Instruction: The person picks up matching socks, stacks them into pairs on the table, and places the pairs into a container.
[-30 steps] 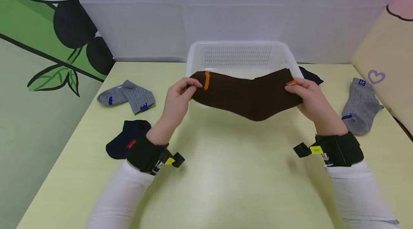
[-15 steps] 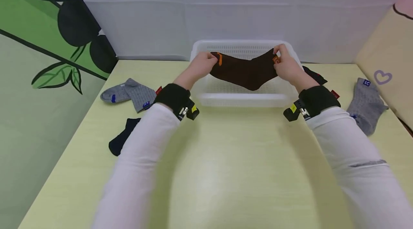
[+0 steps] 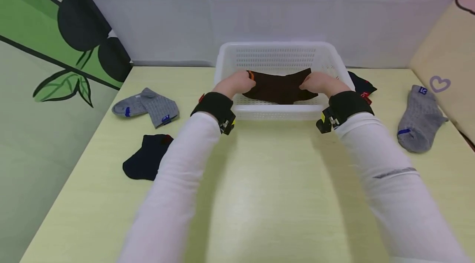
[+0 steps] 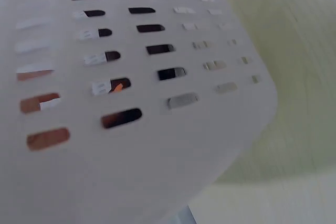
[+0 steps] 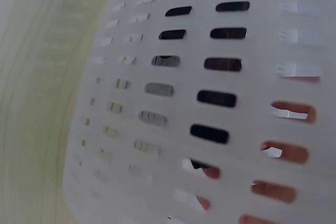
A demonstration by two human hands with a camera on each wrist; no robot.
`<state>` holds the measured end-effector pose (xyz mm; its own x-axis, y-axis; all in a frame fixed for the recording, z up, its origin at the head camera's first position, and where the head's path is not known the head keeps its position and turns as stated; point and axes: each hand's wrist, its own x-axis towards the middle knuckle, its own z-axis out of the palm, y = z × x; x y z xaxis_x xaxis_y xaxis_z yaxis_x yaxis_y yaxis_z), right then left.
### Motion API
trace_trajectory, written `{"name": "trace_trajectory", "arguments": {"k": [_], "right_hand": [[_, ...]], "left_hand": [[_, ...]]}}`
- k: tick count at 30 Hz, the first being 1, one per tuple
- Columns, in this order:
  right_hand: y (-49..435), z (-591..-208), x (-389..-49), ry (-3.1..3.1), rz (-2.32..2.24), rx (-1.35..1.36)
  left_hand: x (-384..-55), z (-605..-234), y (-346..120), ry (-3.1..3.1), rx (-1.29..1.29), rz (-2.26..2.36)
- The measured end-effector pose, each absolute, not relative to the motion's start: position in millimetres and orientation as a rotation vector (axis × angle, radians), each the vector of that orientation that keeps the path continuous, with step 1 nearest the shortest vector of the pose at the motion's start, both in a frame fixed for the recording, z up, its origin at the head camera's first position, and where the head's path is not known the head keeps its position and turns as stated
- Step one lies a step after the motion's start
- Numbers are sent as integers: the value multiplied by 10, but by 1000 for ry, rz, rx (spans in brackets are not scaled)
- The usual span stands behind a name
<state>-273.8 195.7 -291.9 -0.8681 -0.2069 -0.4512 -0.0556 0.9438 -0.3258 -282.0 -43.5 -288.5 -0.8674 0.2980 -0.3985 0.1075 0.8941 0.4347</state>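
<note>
A dark brown sock (image 3: 280, 86) with an orange band lies stretched sideways, low inside a white plastic basket (image 3: 280, 112). My left hand (image 3: 237, 82) pinches its left end beside the orange band. At the other end, my right hand (image 3: 320, 83) holds the sock with curled fingers. Both hands reach over the basket's front rim. In the left wrist view the slotted basket wall (image 4: 131, 156) fills most of the picture, with skin and dark cloth showing through its slots. The right wrist view likewise looks through the basket wall (image 5: 173, 177), the fingers partly hidden behind it.
Left of the basket lie a pair of grey socks (image 3: 146, 106) and a dark navy sock (image 3: 146, 158). A grey sock (image 3: 421, 118) lies at the table's right edge. A dark sock with red marks (image 3: 361, 83) sits against the basket's right side. A white backdrop stands behind.
Both hands have carried the brown sock forward from in front of the basket and lowered it inside. The sock now hangs less taut, and the hands have come closer together.
</note>
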Motion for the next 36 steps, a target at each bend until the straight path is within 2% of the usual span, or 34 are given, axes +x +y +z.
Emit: {"name": "trace_trajectory", "arguments": {"k": [6, 17, 23, 29, 32, 36], "right_hand": [[1929, -2945, -2727, 2468, -268, -227], [1934, -2958, -2688, 2511, -158, -231], [1964, -2872, -2586, 2536, -296, -341], [2048, -2779, -2254, 2723, -531, -399], [2046, -2820, -2016, 2945, -718, -444], [1985, -3001, -1724, 3240, -1016, -670]], "left_hand": [[-2782, -2871, -418, 2523, 262, 339], [-2749, -2909, -450, 2507, 265, 260], [-2652, -2876, -457, 2746, 445, 454], [-2266, -2732, -502, 2952, 509, 884], [-2050, -2761, -554, 3075, 653, 1113], [-1861, -2924, -607, 3160, 1108, 1409]]}}
